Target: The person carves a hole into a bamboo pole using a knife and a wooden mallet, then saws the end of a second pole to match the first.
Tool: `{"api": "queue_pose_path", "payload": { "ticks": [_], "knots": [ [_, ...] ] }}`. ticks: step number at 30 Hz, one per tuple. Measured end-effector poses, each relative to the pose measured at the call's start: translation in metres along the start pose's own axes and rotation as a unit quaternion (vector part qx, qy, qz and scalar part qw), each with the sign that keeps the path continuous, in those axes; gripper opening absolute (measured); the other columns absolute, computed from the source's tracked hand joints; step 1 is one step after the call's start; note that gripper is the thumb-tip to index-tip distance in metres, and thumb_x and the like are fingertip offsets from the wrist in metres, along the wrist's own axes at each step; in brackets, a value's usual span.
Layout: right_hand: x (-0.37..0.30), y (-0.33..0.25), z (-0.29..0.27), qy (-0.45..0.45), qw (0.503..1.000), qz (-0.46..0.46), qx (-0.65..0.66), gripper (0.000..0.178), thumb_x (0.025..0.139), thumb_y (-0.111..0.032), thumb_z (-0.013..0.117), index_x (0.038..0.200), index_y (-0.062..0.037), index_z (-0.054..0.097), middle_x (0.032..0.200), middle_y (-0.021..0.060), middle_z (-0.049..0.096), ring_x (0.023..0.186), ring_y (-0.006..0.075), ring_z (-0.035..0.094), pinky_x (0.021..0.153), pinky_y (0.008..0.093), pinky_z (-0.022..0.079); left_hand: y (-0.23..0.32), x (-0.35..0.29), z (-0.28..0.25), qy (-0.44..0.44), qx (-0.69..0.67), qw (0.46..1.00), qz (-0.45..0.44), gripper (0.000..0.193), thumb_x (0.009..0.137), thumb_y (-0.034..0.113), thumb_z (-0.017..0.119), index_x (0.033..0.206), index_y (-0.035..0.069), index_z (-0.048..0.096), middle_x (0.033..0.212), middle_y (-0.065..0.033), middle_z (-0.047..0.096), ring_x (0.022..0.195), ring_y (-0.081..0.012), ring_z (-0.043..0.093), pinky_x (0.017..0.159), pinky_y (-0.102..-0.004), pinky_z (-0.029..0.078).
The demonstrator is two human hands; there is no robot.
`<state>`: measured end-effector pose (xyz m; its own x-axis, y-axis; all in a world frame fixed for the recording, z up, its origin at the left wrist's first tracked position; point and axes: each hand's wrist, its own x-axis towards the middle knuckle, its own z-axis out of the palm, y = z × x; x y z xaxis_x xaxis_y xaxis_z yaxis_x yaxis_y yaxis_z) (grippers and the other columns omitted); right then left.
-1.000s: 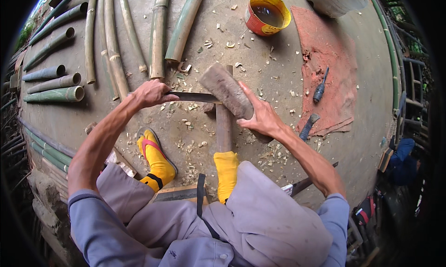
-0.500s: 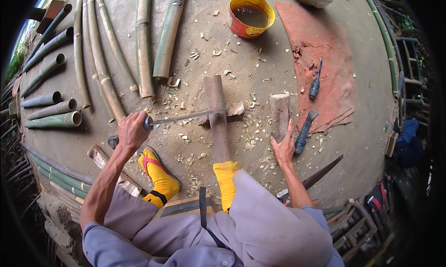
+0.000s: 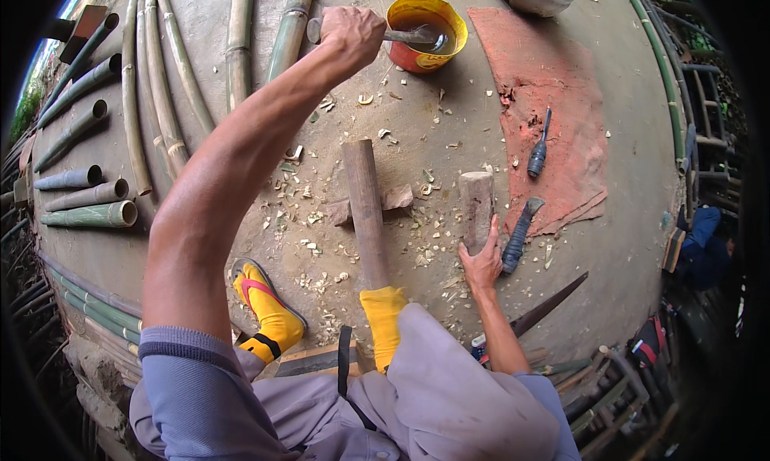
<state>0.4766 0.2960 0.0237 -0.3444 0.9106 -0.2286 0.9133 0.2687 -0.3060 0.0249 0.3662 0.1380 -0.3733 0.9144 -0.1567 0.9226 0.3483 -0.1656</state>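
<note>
My left hand (image 3: 350, 39) is closed round a long metal-bladed tool (image 3: 401, 36), its butt showing past my wrist side. The blade end reaches into brown liquid in a red and yellow tub (image 3: 415, 58); its tip is hidden. My right hand (image 3: 482, 265) curls its thumb and fingers round the near end of a short round wooden block (image 3: 476, 208). Between them a dark wooden post (image 3: 365, 204) lies across a small wood piece (image 3: 397, 197), its near end against my yellow-socked foot (image 3: 380, 316). A dark wrapped-handled tool (image 3: 521, 236) lies beside my right hand.
A slim pointed tool (image 3: 540, 146) lies on a red cloth (image 3: 561, 84) at the right. Bamboo poles (image 3: 160, 84) and cut tubes (image 3: 88, 214) lie at the left. A saw blade (image 3: 549, 304) is near my right forearm. Pale shavings litter the ground.
My left hand has moved up and away from the post, carrying the bladed tool to the tub, where its end now dips in. My right hand stays at the wooden block.
</note>
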Motion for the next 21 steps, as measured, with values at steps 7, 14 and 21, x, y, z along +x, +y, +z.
{"api": "queue_pose_path", "payload": {
  "ticks": [7,14,21],
  "knots": [
    [0.011,0.004,-0.016,-0.046,0.989,0.081,0.118,0.102,0.063,-0.017,0.075,0.147,-0.0127,0.019,0.119,0.0282,0.055,0.104,0.0432,0.057,0.090,0.0457,0.045,-0.025,-0.092,0.037,-0.023,-0.186,0.981,-0.053,0.016,0.079,0.016,0.060,0.089,0.004,0.054,0.066,-0.0075,0.057,0.051,-0.0190,0.054,0.042,-0.0375,0.044],
    [-0.044,-0.058,-0.059,-0.040,0.956,-0.025,0.290,0.103,0.062,-0.032,0.083,0.142,0.0011,0.026,0.131,0.0240,0.047,0.123,0.0326,0.046,0.103,0.0393,0.037,-0.026,-0.290,0.090,-0.026,-0.295,0.955,0.017,0.025,0.072,0.016,0.068,0.088,0.008,0.050,0.074,-0.0102,0.058,0.064,-0.0318,0.060,0.057,-0.0439,0.048],
    [-0.077,-0.082,-0.044,-0.175,0.954,-0.043,0.241,0.100,0.064,-0.024,0.082,0.144,-0.0062,0.024,0.124,0.0266,0.055,0.108,0.0387,0.060,0.092,0.0439,0.048,-0.034,-0.370,0.132,-0.069,-0.227,0.971,0.038,0.029,0.067,0.017,0.070,0.087,0.010,0.050,0.075,-0.0080,0.056,0.074,-0.0277,0.061,0.063,-0.0404,0.047]
  ]
}}
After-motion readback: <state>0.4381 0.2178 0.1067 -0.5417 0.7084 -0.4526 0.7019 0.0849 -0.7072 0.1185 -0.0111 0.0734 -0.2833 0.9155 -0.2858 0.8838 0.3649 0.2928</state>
